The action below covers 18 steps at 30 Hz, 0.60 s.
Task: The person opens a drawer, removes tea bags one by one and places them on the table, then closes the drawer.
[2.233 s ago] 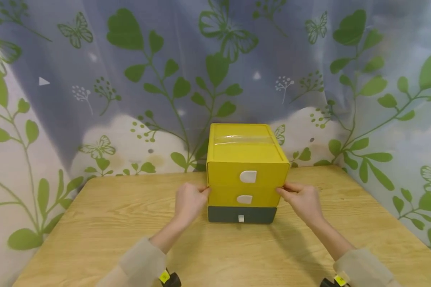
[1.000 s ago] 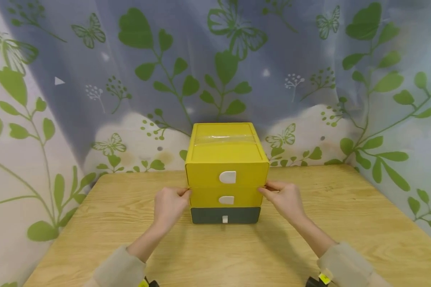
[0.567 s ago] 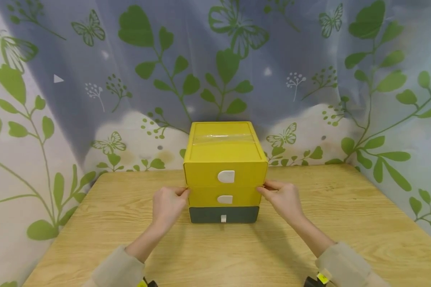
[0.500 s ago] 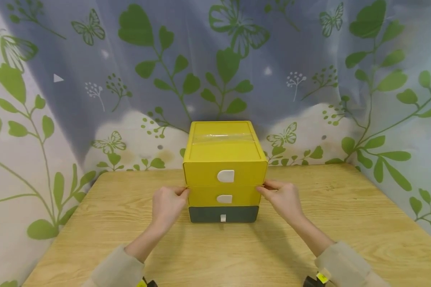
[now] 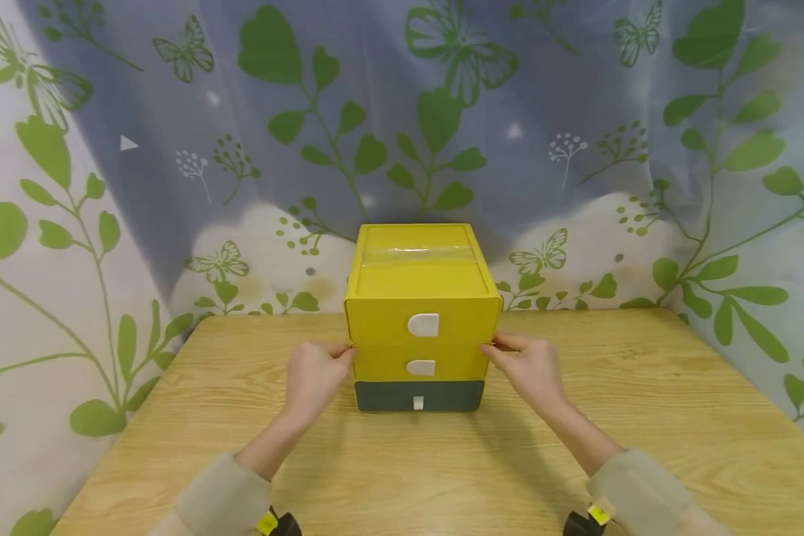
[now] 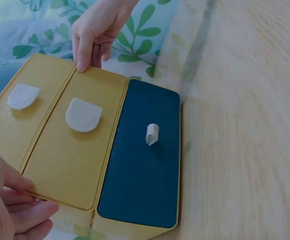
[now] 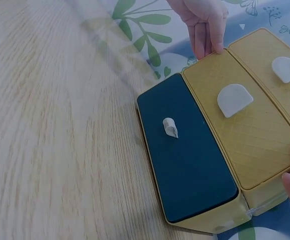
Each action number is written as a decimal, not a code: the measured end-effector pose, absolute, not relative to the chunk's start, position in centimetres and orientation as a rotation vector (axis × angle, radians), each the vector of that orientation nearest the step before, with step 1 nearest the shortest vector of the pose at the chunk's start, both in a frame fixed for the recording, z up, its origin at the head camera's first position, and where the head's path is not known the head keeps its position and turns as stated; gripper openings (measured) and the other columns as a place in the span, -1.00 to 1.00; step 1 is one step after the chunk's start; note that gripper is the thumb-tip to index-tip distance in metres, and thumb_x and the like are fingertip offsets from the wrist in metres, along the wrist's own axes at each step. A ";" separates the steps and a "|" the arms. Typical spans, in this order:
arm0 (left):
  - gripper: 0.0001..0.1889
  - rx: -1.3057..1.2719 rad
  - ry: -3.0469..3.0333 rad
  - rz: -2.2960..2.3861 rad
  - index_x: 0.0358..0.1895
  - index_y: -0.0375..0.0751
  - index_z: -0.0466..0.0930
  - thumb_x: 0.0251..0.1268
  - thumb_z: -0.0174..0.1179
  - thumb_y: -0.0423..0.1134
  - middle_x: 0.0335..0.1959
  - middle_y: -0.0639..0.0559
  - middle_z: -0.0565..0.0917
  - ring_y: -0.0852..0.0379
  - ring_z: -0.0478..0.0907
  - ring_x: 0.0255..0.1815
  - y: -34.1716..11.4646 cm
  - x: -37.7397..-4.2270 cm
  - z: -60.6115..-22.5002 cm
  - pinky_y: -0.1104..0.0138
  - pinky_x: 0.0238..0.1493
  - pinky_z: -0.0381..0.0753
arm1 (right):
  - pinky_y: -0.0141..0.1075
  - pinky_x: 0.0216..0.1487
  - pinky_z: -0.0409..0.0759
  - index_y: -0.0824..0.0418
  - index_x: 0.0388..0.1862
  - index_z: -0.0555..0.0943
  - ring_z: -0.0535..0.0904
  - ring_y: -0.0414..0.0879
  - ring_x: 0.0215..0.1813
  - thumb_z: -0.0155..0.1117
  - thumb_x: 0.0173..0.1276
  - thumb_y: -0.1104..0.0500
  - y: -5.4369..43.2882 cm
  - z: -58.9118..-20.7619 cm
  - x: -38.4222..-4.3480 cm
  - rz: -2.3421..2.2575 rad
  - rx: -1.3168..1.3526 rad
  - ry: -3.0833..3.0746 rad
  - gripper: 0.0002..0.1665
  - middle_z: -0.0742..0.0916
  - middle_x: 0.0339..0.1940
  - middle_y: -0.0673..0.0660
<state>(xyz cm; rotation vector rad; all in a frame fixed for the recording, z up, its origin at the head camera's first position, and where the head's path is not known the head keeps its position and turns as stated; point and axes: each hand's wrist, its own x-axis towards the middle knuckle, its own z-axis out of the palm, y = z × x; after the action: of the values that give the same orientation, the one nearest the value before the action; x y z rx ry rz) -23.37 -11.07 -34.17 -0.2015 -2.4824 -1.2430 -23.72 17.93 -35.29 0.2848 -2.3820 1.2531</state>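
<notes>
A three-tier drawer box (image 5: 422, 281) stands upright on the wooden table. Its top drawer (image 5: 378, 320) and middle drawer (image 5: 382, 363) have yellow fronts with white tabs; the bottom drawer (image 5: 385, 396) has a dark green front with a small white pull. My left hand (image 5: 313, 380) pinches the left edge of the box near the seam between the two yellow tiers. On the opposite edge, at the same height, my right hand (image 5: 531, 372) pinches with thumb and fingers. In the left wrist view, the left thumb lies on the corner of the middle drawer (image 6: 67, 165). All three fronts look closed.
The wooden tabletop (image 5: 643, 417) spreads around the box. Behind and at both sides hangs a curtain (image 5: 509, 171) with green leaves and butterflies. A strip of clear tape (image 5: 418, 254) crosses the box's top.
Since the earliest frame the box has shifted left along the table, with both hands keeping their grip on its sides. Over the last half second, mostly the head view has turned slightly.
</notes>
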 end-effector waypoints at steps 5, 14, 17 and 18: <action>-0.86 -0.231 -2.506 -1.261 -0.33 -0.31 0.74 0.10 0.24 -0.33 -0.36 -0.14 0.70 0.26 0.34 -0.70 -11.9 -23.7 -34.4 0.41 -0.61 0.34 | -0.35 -0.43 0.59 0.39 -0.10 0.65 0.67 0.03 -0.30 0.34 0.18 0.25 18.0 -35.3 -24.1 1.177 0.357 -2.424 -0.68 0.72 -0.26 0.26; -0.86 -0.358 -2.666 -1.092 -0.44 -0.27 0.71 0.08 0.30 -0.24 -0.63 0.04 0.62 0.24 0.28 -0.71 -12.2 -24.9 -34.7 0.40 -0.66 0.25 | -0.19 -0.43 0.57 0.31 -0.30 0.67 0.64 0.02 -0.37 0.34 0.12 0.22 19.1 -33.6 -23.5 0.537 0.678 -2.347 -0.81 0.71 -0.34 0.18; -0.80 -0.403 -2.739 -1.018 -0.37 -0.32 0.68 0.09 0.30 -0.21 -0.57 0.02 0.64 0.18 0.44 -0.63 -12.3 -25.3 -34.4 0.34 -0.57 0.41 | -0.32 -0.60 0.46 0.22 -0.52 0.61 0.56 -0.10 -0.53 0.31 0.05 0.21 19.1 -32.5 -23.2 0.366 0.781 -2.088 -0.92 0.66 -0.53 0.05; -0.77 -0.411 -2.758 -1.007 -0.30 -0.34 0.67 0.09 0.30 -0.21 -0.49 -0.01 0.67 0.15 0.51 -0.56 -12.4 -25.5 -34.3 0.31 -0.51 0.48 | -0.34 -0.64 0.43 0.20 -0.54 0.59 0.53 -0.12 -0.56 0.29 0.03 0.21 18.9 -32.1 -23.2 0.327 0.816 -2.013 -0.92 0.63 -0.56 0.03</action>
<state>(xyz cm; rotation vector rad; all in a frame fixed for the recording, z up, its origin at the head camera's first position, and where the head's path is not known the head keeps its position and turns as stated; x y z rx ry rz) -25.46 -12.36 -34.26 -0.4114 -2.7579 -1.0070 -23.18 18.89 -32.09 0.8162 -2.0126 0.3266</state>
